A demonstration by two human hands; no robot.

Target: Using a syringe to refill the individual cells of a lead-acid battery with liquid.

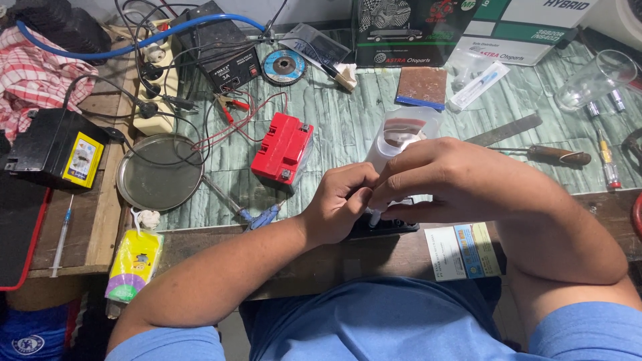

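My right hand (438, 177) grips a translucent white plastic bottle (401, 134), tilted with its thin nozzle pointing down. My left hand (341, 200) pinches the nozzle tip just above a black flat block (388, 227) at the table's front edge. Both hands touch each other over this block, which is mostly hidden beneath them. A red small battery (284, 148) lies to the left of my hands with red and black clip leads (231, 107) running from it.
A round metal lid (159, 172), a black charger box (224, 57), a power strip (155, 87) and another black battery (57, 148) sit left. A screwdriver (548, 155), a clear glass (595, 79), a syringe (478, 85), a grinding disc (284, 65) and boxes (408, 30) lie behind.
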